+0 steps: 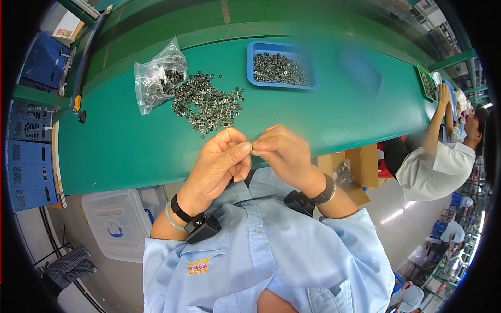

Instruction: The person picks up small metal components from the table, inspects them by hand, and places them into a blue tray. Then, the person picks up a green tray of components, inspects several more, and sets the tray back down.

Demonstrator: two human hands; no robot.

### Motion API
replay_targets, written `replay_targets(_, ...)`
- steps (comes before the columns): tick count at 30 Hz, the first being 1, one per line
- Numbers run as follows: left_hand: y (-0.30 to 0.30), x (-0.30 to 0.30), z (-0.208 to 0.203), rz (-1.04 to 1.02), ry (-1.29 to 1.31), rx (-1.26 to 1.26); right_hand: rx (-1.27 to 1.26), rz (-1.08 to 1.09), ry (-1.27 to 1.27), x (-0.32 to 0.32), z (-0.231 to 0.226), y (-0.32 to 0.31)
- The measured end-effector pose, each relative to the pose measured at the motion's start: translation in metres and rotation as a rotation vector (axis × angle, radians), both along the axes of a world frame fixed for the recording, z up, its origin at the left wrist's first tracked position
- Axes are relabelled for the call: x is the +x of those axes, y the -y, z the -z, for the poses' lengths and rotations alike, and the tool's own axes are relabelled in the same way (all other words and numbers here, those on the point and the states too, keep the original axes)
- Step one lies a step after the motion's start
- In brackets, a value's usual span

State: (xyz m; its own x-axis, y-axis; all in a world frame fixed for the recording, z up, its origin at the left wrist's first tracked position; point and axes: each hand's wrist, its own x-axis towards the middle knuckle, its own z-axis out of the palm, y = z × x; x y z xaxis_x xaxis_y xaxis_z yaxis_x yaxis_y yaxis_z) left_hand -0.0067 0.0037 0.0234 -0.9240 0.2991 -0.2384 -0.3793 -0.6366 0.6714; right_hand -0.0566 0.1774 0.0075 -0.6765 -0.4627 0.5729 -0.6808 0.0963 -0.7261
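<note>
My left hand (222,163) and my right hand (287,156) meet at the near edge of the green table (120,146), thumbs and forefingers pinched together tip to tip. Whatever sits between the fingertips is too small and too covered to make out. Just beyond my left hand spreads a loose pile of small, shiny metal parts (206,104). A clear plastic bag (148,86) with more dark parts inside lies against the pile's left side. Farther back, a blue tray (250,65) holds many similar small parts (279,69).
A co-worker (438,161) sits at the table's right, one hand by a green tray (421,83). Below the table edge stand an open cardboard box (365,164) on the right and a lidded clear bin (112,224) on the left. Blue crates (31,175) stand at far left.
</note>
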Motion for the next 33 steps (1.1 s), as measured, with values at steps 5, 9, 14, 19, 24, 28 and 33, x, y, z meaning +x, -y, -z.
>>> replay_targets(5,-0.005,0.001,-0.003,-0.029,0.017,0.073,-0.059,0.018,0.135,0.002,-0.003,0.003)
replay_targets(9,-0.006,0.0,-0.005,-0.023,-0.006,0.084,-0.039,0.03,0.146,0.002,-0.002,0.001)
replay_targets(14,-0.01,-0.001,-0.006,-0.02,-0.02,-0.018,-0.035,0.033,0.144,0.003,-0.001,0.0)
replay_targets(19,-0.012,-0.005,-0.002,-0.072,-0.029,-0.092,0.027,0.11,0.02,-0.011,-0.01,-0.003)
replay_targets(24,0.002,-0.001,0.014,-0.118,-0.002,-0.047,0.15,0.292,-0.203,-0.072,-0.031,-0.021)
replay_targets(28,0.011,0.002,0.019,-0.117,0.01,-0.016,0.522,0.381,-0.325,-0.1,-0.039,-0.015)
replay_targets(33,0.019,0.0,0.028,-0.084,-0.005,0.108,0.662,0.159,-0.539,-0.106,-0.033,0.022)
